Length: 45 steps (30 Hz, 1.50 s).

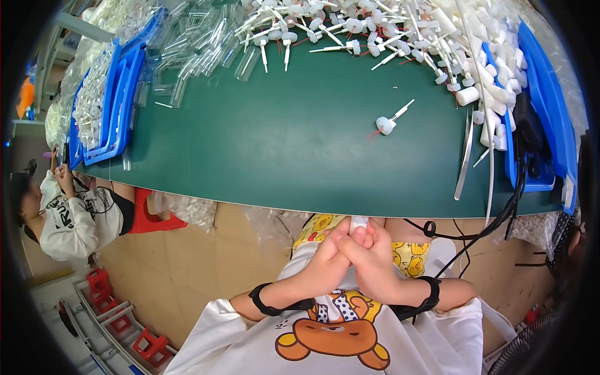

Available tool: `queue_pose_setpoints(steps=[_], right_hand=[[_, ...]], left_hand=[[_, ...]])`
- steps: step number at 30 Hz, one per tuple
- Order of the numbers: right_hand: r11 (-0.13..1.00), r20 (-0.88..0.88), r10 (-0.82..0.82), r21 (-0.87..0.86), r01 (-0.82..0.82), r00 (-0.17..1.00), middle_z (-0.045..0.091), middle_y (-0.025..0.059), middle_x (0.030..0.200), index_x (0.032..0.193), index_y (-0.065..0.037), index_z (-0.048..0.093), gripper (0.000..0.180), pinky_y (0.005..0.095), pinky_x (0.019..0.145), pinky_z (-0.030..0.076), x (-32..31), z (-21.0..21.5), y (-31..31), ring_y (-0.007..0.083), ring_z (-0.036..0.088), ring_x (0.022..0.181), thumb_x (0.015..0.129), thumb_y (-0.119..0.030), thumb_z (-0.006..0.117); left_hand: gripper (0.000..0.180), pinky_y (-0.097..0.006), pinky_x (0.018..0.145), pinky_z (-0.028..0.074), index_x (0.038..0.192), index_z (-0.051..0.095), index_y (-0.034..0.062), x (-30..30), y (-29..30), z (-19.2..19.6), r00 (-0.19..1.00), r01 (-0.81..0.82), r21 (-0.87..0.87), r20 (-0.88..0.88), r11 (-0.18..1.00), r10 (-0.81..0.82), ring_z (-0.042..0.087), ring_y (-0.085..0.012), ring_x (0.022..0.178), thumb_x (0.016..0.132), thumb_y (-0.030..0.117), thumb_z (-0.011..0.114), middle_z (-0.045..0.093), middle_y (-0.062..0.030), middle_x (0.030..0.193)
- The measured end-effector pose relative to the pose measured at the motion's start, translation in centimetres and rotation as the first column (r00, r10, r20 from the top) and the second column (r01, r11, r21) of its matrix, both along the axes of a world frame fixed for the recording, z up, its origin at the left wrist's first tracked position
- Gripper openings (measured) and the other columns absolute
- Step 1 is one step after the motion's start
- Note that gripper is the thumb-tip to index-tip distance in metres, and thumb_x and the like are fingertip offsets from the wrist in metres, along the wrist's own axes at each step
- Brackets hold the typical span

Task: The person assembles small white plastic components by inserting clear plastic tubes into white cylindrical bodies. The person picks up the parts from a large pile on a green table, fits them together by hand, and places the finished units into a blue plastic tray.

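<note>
In front of my lap, just below the table's near edge, my left hand [333,255] and my right hand [374,257] are pressed together with fingers closed. Between their fingertips pokes out a small white piece [359,221]; the rest of it is hidden by the fingers. On the green table ahead lies a single white part with a round translucent collar, a thin stem and red wires [385,125]. Metal tweezers [464,156] rest near the table's right side.
Along the far edge lie heaped stemmed parts [375,28], clear tubes [200,37] and white cylinders [494,94]. Blue trays [128,100] stand left, another blue tray [553,112] right. Black cables [519,187] hang over the right edge. A co-worker [81,212] sits at left.
</note>
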State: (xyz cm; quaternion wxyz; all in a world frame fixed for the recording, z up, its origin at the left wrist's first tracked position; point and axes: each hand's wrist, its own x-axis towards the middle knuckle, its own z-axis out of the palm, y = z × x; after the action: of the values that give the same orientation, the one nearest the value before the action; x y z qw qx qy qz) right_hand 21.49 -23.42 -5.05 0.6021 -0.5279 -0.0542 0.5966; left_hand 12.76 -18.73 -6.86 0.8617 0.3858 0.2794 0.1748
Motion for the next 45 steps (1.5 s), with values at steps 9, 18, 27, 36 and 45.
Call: queue_pose_setpoints(steps=[9,18,27,36,45], right_hand=[[0.971,0.023,0.237,0.004,-0.237,0.971,0.059,0.0057,0.092,0.099,0.001,0.052,0.022,0.0256,0.077,0.046,2.6,-0.1,0.3,0.0123,0.057,0.086,0.081,-0.007,0.06],[0.955,-0.134,0.282,-0.059,-0.292,0.95,0.051,0.0062,0.109,0.119,-0.002,0.037,0.048,0.0302,0.086,0.043,0.7,-1.0,-1.4,0.0127,0.051,0.103,0.085,-0.021,0.063],[0.992,-0.115,0.094,-0.07,-0.103,0.989,0.056,-0.0001,0.08,0.094,-0.003,0.055,0.017,0.018,0.061,0.04,0.8,-0.6,0.7,0.0026,0.051,0.072,0.083,-0.014,0.061],[0.991,0.047,0.126,-0.053,-0.123,0.991,0.043,-0.0055,0.053,0.066,-0.006,0.04,0.024,0.0199,0.046,0.031,2.0,-1.0,1.1,0.0002,0.04,0.05,0.07,0.002,0.062],[0.977,0.063,0.213,-0.017,-0.212,0.975,0.058,0.0022,0.086,0.094,0.0,0.054,0.02,0.0222,0.07,0.045,1.7,-0.6,0.9,0.007,0.055,0.079,0.075,0.0,0.061]], left_hand=[[0.027,-0.037,0.086,0.045,0.109,0.048,0.0023,2.0,-2.1,-0.8,0.949,-0.285,0.175,-0.084,0.942,0.303,0.054,-0.0194,0.087,0.093,0.025,0.046,0.054,-0.0075,0.088],[0.029,-0.027,0.08,0.041,0.118,0.038,0.0072,-1.8,-0.6,-0.5,0.999,-0.004,-0.226,0.037,0.974,0.013,0.048,-0.0112,0.09,0.096,0.026,0.04,0.048,-0.0019,0.09],[0.014,-0.021,0.058,0.037,0.094,0.045,0.0074,-0.3,0.8,-1.6,0.997,-0.041,-0.177,-0.076,0.983,0.028,0.043,-0.0039,0.07,0.094,0.021,0.048,0.048,0.0028,0.079],[0.022,-0.022,0.051,0.032,0.077,0.045,0.0077,1.5,-0.8,-1.3,0.974,-0.2,-0.098,-0.126,0.975,0.187,0.038,-0.0047,0.059,0.094,0.022,0.049,0.043,0.0033,0.065],[0.032,-0.023,0.051,0.029,0.073,0.038,0.0099,0.9,0.2,-1.6,0.983,-0.101,0.049,-0.146,0.994,0.108,0.033,-0.006,0.057,0.092,0.032,0.049,0.037,0.0044,0.061]])
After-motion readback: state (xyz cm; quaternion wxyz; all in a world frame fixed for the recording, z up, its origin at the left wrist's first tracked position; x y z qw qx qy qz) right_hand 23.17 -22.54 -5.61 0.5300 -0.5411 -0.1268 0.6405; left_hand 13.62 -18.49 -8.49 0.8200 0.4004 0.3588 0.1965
